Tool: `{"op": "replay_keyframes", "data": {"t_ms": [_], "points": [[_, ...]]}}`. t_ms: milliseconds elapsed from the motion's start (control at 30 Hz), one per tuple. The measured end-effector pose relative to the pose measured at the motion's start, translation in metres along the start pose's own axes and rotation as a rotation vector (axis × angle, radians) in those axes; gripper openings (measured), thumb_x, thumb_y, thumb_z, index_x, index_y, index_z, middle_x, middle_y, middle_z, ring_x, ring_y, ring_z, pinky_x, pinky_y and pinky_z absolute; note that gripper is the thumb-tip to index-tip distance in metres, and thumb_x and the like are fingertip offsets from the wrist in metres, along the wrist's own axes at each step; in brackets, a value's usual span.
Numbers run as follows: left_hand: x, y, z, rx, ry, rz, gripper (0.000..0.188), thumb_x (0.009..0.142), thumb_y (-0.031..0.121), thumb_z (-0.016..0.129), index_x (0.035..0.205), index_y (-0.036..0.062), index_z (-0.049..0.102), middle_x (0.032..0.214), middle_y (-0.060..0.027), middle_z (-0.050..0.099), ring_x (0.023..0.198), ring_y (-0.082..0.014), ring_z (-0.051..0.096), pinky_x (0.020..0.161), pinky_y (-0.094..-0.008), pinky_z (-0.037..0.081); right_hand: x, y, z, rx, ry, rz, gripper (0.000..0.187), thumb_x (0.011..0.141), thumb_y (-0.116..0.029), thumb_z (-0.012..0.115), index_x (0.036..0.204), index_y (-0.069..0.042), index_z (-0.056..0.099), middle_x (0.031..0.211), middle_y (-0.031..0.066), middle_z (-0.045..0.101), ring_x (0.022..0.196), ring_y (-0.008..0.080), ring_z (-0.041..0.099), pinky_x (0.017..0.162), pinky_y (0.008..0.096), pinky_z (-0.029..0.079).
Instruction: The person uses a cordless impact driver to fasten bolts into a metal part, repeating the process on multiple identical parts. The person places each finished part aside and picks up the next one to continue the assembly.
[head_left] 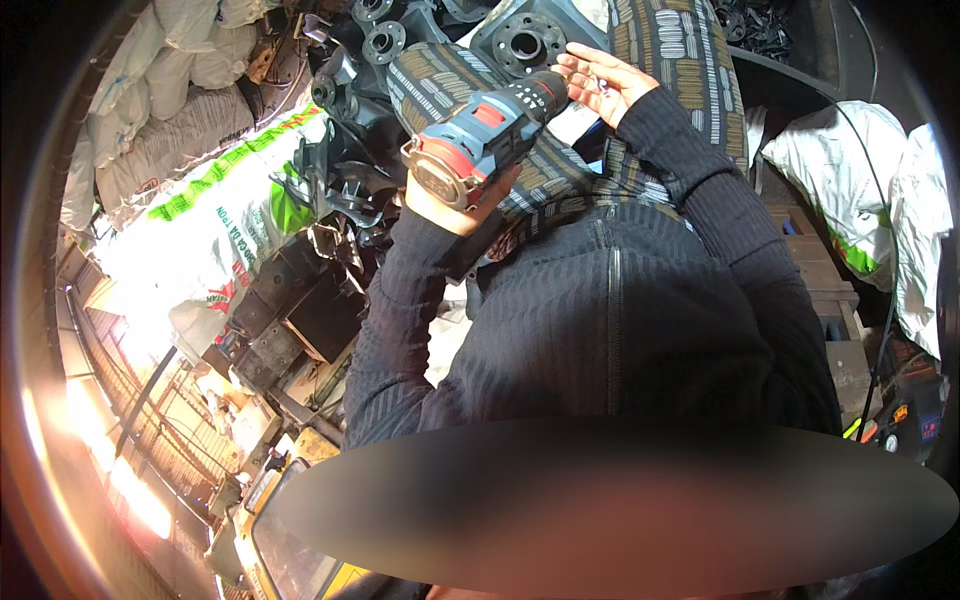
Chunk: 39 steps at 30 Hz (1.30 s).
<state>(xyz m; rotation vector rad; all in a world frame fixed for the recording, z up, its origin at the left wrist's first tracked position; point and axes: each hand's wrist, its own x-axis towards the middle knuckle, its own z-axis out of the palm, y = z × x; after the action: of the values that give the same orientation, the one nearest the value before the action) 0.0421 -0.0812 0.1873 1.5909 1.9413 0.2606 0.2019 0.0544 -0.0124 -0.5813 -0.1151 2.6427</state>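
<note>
A person in a dark ribbed top (540, 320) holds a blue-and-red cordless drill (490, 130) over the lap, left hand (445, 208) curled under its body. The right hand (612, 85), fingers half open, hovers by the chuck (543, 92), its contents unclear; beyond are a black flanged part (503, 46) and white sacks (225, 205).

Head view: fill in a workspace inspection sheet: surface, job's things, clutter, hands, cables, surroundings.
Surface: cannot tell what supports the work; patterned trousers beside it.
Job's things: blue-and-red drill; black flanged part beyond its chuck.
Clutter: black parts heaped at left.
Hands: left hand grips the drill; right hand open by the chuck, something small on it, unidentifiable.
Cables: black cable along the right side.
Surroundings: white sacks left and right; wooden slats at right.
</note>
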Motion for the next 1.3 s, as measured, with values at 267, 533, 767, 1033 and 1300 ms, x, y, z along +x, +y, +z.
{"op": "replay_keyframes", "data": {"t_ms": [267,533,767,1033,1300], "points": [[0.004,0.009,-0.004,0.076,0.044,0.125,0.034,0.073,0.021,0.068,0.103,0.0075,0.058,0.100,-0.0081,0.061,0.093,-0.0264,0.059,0.082,-0.0372,0.046,-0.003,-0.008,0.015,-0.321,-0.002,0.022,0.060,0.087,-0.009,0.054,0.138,-0.005,0.021,0.119,0.0160,0.054,0.093,0.0182,0.061,0.066,0.0237,0.054],[0.001,0.009,-0.019,-0.328,-0.036,-0.184,0.033,0.072,0.015,0.071,0.102,0.0052,0.060,0.096,-0.0075,0.064,0.088,-0.0203,0.062,0.078,-0.0327,0.049,0.000,-0.009,0.007,-0.392,-0.353,0.030,0.074,0.083,-0.008,0.054,0.143,-0.011,0.011,0.123,0.0174,0.051,0.070,0.0066,0.051,0.047,0.0140,0.039],[0.000,0.002,-0.024,-0.381,-0.064,-0.248,0.032,0.072,0.012,0.070,0.101,0.0036,0.060,0.095,-0.0087,0.062,0.085,-0.0213,0.061,0.076,-0.0324,0.048,0.001,-0.007,0.009,-0.534,-0.295,0.103,0.076,0.075,0.002,0.050,0.142,-0.016,0.019,0.116,0.0140,0.057,0.054,0.0008,0.033,0.044,0.0130,0.029],[0.003,-0.003,-0.027,-0.382,-0.115,-0.248,0.035,0.070,0.012,0.072,0.101,0.0037,0.061,0.095,-0.0090,0.063,0.086,-0.0220,0.061,0.076,-0.0334,0.048,-0.003,-0.008,0.017,-0.670,-0.307,0.078,0.078,0.070,0.002,0.042,0.142,-0.017,0.019,0.107,0.0110,0.063,0.050,-0.0018,0.030,0.044,0.0135,0.027],[0.014,-0.010,-0.038,-0.108,-0.204,0.100,0.034,0.069,0.013,0.071,0.100,0.0074,0.061,0.094,-0.0087,0.062,0.087,-0.0260,0.061,0.076,-0.0355,0.049,0.003,0.004,0.008,-0.761,-0.483,0.207,0.080,0.065,0.004,0.040,0.141,-0.013,0.025,0.106,0.0112,0.063,0.056,-0.0012,0.033,0.050,0.0141,0.028]]}}
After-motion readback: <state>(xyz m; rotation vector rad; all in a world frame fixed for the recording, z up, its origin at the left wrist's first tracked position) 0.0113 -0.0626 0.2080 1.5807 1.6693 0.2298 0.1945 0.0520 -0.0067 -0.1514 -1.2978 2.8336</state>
